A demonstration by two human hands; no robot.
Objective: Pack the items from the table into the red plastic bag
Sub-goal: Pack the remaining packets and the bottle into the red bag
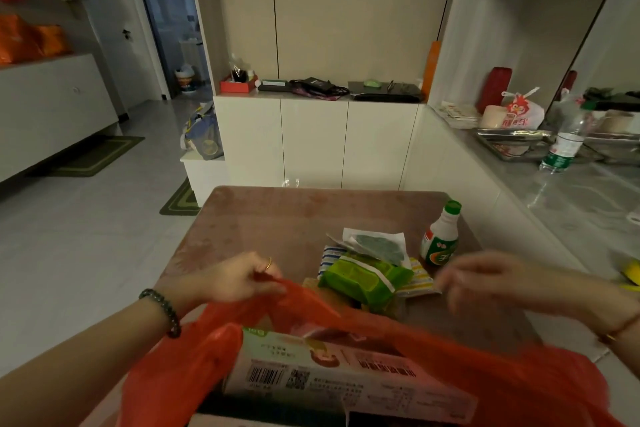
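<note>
The red plastic bag [485, 374] lies open at the table's near edge, with a long barcoded package [346, 371] lying inside its mouth. My left hand [239, 276] pinches the bag's far rim and holds it up. My right hand [485, 279] is blurred, hovering above the table right of the pile with fingers apart and nothing in them. On the brown table [277, 218] sit a green wipes pack [363, 279], a white packet with a dark green patch [375, 243], striped flat packets [420, 279] underneath, and a white bottle with a green cap [441, 236].
A white cabinet wall stands behind the table, its shelf cluttered [318, 87]. To the right runs a grey counter [571, 201] with a water bottle [564, 142], metal trays and a bagged item. A green mat [178, 199] lies on the tiled floor at left.
</note>
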